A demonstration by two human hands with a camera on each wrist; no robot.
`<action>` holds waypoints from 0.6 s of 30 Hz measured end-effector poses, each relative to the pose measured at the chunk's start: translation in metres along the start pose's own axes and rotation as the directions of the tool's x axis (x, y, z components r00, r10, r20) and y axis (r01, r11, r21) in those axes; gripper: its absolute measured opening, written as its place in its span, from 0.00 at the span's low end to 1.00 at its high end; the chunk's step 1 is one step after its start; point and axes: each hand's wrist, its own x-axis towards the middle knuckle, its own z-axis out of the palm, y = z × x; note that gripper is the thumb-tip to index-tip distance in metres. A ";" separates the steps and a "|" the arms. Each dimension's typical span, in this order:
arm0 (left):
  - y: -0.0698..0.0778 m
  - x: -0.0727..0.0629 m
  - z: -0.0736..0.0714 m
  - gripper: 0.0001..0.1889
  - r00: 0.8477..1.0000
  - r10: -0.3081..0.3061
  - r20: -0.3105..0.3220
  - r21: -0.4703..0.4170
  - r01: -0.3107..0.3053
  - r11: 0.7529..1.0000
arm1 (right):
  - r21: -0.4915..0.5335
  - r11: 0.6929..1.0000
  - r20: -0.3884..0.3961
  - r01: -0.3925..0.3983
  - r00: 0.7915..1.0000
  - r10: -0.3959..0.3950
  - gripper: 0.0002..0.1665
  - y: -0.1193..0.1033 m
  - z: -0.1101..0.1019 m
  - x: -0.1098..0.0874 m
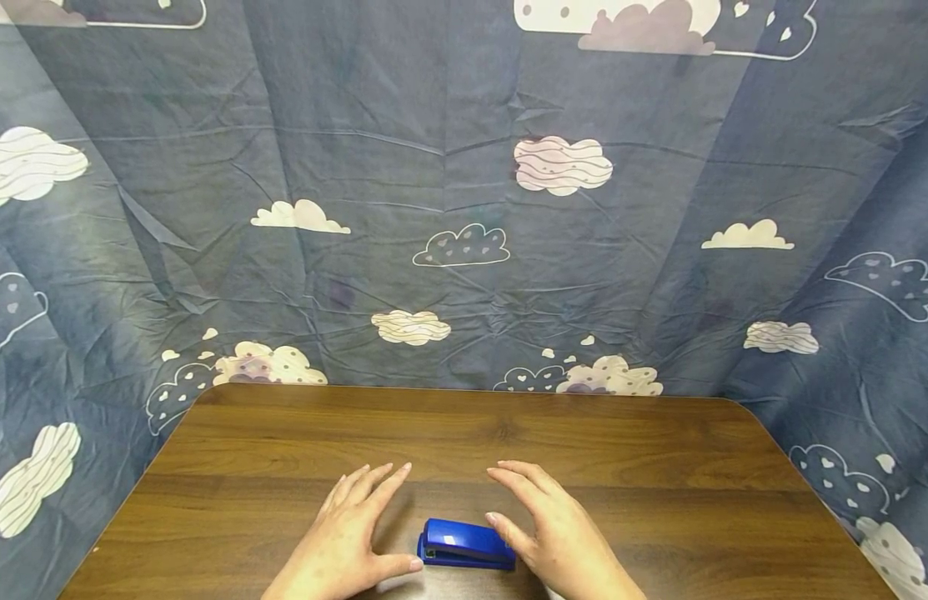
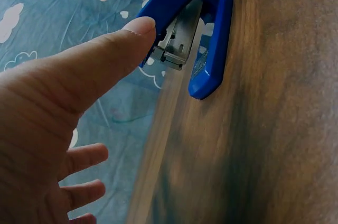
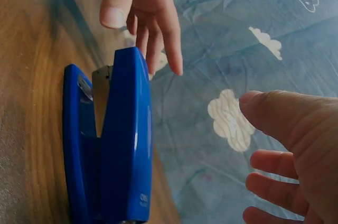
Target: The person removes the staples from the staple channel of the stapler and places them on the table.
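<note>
A blue stapler (image 1: 467, 543) lies on the wooden table between the two hands, its mouth end toward the left. In the left wrist view the metal staple channel (image 2: 182, 34) of the stapler shows between the raised top arm and the base. The left hand (image 1: 345, 533) hovers at its left end, fingers spread and thumb tip near the mouth. Over the other end is the right hand (image 1: 557, 533), its thumb and fingers apart. The right wrist view has the stapler (image 3: 127, 139) standing clear of the right thumb (image 3: 264, 110). Both hands hold nothing.
The brown wood-grain table (image 1: 629, 442) has rounded far corners. Behind it and along both sides hangs a dark blue curtain (image 1: 388, 167) printed with clouds.
</note>
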 end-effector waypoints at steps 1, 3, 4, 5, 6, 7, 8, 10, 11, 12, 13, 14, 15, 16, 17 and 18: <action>0.000 0.000 0.001 0.52 1.000 0.017 -0.005 0.007 -0.017 1.000 | -0.001 1.000 0.000 0.011 1.000 -0.011 0.34 0.000 0.001 0.000; 0.001 0.001 0.002 0.51 0.998 0.058 -0.017 0.028 -0.057 0.998 | 0.001 0.999 -0.002 0.032 0.999 -0.032 0.34 -0.001 0.002 0.000; 0.001 0.001 0.002 0.50 0.997 0.078 -0.019 0.041 -0.077 0.996 | 0.006 0.999 -0.003 0.043 0.999 -0.043 0.33 -0.001 0.003 0.000; 0.001 0.001 0.003 0.49 0.995 0.093 -0.019 0.050 -0.092 0.994 | 0.008 0.999 -0.001 0.052 0.999 -0.052 0.33 -0.001 0.004 0.000; 0.002 0.002 0.004 0.48 0.994 0.108 -0.017 0.057 -0.107 0.993 | 0.004 0.998 0.003 0.064 0.998 -0.064 0.32 -0.002 0.004 0.000; 0.003 0.002 0.004 0.47 0.993 0.117 -0.009 0.058 -0.116 0.991 | 0.002 0.997 0.012 0.072 0.997 -0.072 0.32 -0.003 0.005 0.000; 0.004 0.002 0.005 0.47 0.992 0.123 0.002 0.056 -0.123 0.991 | 0.005 0.997 0.024 0.078 0.997 -0.078 0.31 -0.003 0.005 0.000; 0.005 0.003 0.007 0.45 0.992 0.124 0.028 0.044 -0.125 0.991 | 0.011 0.996 0.059 0.087 0.994 -0.087 0.28 -0.005 0.006 -0.001; 0.006 0.003 0.008 0.44 0.991 0.124 0.041 0.034 -0.125 0.992 | 0.017 0.996 0.079 0.085 0.993 -0.086 0.27 -0.006 0.006 -0.001; 0.006 0.003 0.008 0.44 0.991 0.122 0.055 0.025 -0.123 0.992 | 0.028 0.996 0.101 0.084 0.991 -0.086 0.27 -0.007 0.007 -0.001; 0.007 0.003 0.009 0.43 0.990 0.122 0.065 0.017 -0.124 0.992 | 0.043 0.996 0.126 0.076 0.989 -0.081 0.26 -0.008 0.007 -0.001; 0.007 0.003 0.010 0.43 0.989 0.126 0.072 0.013 -0.127 0.992 | 0.054 0.996 0.148 0.071 0.986 -0.078 0.25 -0.010 0.007 -0.001; 0.007 0.003 0.011 0.42 0.988 0.131 0.076 0.006 -0.132 0.991 | 0.068 0.995 0.170 0.066 0.982 -0.077 0.24 -0.011 0.007 -0.001; 0.007 0.003 0.012 0.42 0.987 0.138 0.080 -0.001 -0.138 0.990 | 0.086 0.994 0.193 0.060 0.978 -0.075 0.24 -0.011 0.008 -0.001; 0.008 0.003 0.013 0.41 0.986 0.141 0.085 -0.008 -0.141 0.990 | 0.104 0.993 0.212 0.053 0.974 -0.074 0.24 -0.012 0.008 -0.001; 0.008 0.004 0.014 0.40 0.985 0.147 0.089 -0.010 -0.146 0.989 | 0.118 0.992 0.235 0.046 0.969 -0.073 0.23 -0.013 0.008 -0.001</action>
